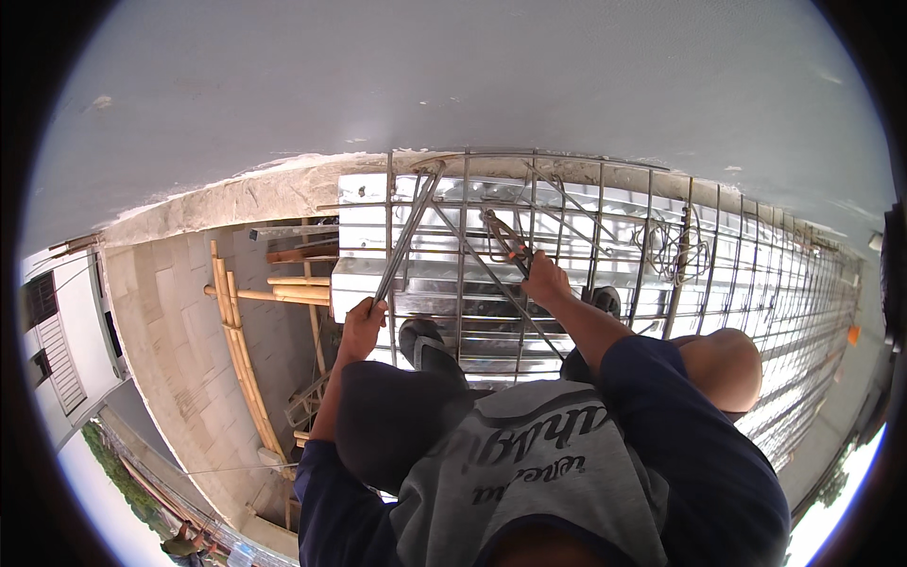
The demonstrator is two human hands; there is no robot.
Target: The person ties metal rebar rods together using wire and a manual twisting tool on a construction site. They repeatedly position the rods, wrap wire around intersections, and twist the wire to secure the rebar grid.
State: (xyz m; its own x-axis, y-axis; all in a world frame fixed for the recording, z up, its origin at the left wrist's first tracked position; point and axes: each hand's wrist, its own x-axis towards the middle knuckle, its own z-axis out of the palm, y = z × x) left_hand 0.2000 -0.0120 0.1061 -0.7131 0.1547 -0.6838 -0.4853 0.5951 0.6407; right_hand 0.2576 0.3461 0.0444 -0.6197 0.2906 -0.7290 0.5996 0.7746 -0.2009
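Observation:
My left hand (362, 328) is closed around the lower end of several thin steel bars (406, 236), which slant up and away toward the concrete ledge. In my right hand (548, 280) I grip the handles of long pincers (505, 238) with orange marks. Their rusty jaws point away from me, over the rebar mesh (461, 274). Whether the jaws touch a bar I cannot tell. Beneath the mesh lies shiny ribbed metal decking (364, 241). More loose bars (496, 283) cross it diagonally between my hands.
A tangled wire coil (675, 253) lies on the mesh to the right. Past the decking's left edge is a drop with bamboo poles (236, 350) and a block wall (156, 331). A concrete ledge (255, 194) runs along the grey wall (453, 76). Another person (182, 543) is far lower left.

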